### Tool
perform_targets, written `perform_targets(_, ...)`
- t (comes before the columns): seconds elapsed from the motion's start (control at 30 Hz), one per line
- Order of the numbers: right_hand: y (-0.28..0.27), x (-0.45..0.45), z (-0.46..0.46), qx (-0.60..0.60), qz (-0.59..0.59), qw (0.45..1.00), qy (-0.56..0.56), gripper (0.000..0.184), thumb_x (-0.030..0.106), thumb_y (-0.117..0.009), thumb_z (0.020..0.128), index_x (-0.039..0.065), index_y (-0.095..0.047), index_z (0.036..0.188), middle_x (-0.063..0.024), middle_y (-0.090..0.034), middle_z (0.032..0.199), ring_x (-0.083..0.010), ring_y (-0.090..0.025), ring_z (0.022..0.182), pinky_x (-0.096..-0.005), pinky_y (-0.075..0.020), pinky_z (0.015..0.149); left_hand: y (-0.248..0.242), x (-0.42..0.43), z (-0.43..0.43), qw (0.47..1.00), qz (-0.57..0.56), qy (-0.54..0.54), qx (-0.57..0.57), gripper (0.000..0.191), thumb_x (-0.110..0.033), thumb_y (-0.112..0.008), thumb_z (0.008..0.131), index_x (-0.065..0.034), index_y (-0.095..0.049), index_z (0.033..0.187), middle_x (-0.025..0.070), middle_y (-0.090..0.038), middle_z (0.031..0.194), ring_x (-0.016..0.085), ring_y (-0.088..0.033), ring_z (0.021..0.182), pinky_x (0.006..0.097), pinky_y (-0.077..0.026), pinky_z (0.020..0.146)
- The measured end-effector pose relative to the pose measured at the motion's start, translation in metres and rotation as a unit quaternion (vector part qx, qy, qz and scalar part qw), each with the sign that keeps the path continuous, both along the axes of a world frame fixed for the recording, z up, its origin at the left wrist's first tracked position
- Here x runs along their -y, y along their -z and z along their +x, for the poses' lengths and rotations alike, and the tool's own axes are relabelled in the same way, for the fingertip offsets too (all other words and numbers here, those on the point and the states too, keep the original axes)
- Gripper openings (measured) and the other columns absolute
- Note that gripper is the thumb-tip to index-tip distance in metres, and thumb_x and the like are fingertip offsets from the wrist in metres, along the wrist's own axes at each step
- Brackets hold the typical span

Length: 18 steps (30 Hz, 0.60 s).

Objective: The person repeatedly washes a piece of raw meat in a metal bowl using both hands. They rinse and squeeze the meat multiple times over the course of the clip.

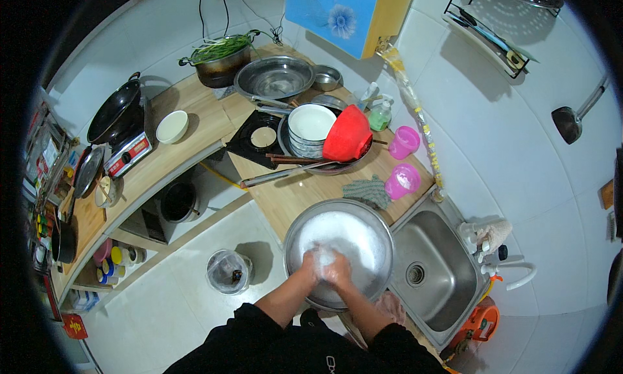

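Note:
A wide metal basin (362, 228) stands at the counter's edge, left of the sink. Inside its rim, my left hand (310, 267) and my right hand (337, 269) are close together, both around a whitish, sudsy thing (322, 259); blur and foam hide what it is. Beyond the basin lie a grey-green cloth (366, 191) and two pink plastic cups (403, 181). Farther back, a pan (340, 168) holds stacked white bowls (311, 123), a tilted red bowl (346, 134) and chopsticks (297, 159).
The steel sink (438, 267) with its faucet (511, 268) is at the right. A lined trash bin (229, 271) stands on the floor to the left. A pan handle (287, 174) sticks out over the counter. A wok (115, 112) rests on a stove at the far left.

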State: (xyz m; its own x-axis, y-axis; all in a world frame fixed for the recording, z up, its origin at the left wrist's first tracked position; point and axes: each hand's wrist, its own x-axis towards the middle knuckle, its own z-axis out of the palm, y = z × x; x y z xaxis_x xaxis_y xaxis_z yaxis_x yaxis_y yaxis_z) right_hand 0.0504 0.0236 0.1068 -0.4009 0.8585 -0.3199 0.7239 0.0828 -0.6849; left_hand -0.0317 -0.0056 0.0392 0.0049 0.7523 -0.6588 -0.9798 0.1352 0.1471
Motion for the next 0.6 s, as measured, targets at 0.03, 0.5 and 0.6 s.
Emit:
perform_targets(0.03, 0.007, -0.009, 0.002, -0.015, -0.007, 1.0, 0.019, 0.036, 0.04, -0.05, 0.071, 0.006, -0.059, 0.073, -0.0184, -0.057, 0.068, -0.0364, -0.055, 0.066, -0.0401, -0.0441, 0.061, -0.001, -0.004, 0.007, 0.999, 0.038, 0.0, 0.015, 0.036, -0.03, -0.026, 0.086, -0.0043, -0.051, 0.093, 0.0139, -0.054, 0.088, 0.027, -0.051, 0.08, 0.0401, -0.042, 0.074)
perform_targets(0.5, 0.102, -0.072, 0.051, 0.282, 0.062, 0.94, -0.179, 0.03, 0.028, -0.036, 0.081, 0.005, -0.052, 0.091, -0.0143, -0.055, 0.095, -0.0308, -0.054, 0.086, -0.0396, -0.0429, 0.073, -0.077, -0.008, 0.0, 0.887, -0.067, 0.211, -0.404, 0.039, -0.026, -0.039, 0.084, -0.0079, -0.027, 0.115, 0.013, -0.053, 0.084, 0.023, -0.054, 0.068, 0.0357, -0.046, 0.059)
perform_targets(0.6, 0.013, -0.065, 0.026, 0.233, -0.015, 0.972, -0.022, 0.04, 0.033, -0.037, 0.08, 0.006, -0.042, 0.108, -0.0201, -0.053, 0.095, -0.0312, -0.052, 0.09, -0.0393, -0.0409, 0.078, -0.024, 0.013, -0.016, 0.889, -0.16, 0.242, -0.355, 0.049, -0.033, -0.037, 0.083, -0.0168, -0.014, 0.123, 0.015, -0.046, 0.103, 0.028, -0.051, 0.086, 0.0503, -0.043, 0.062)
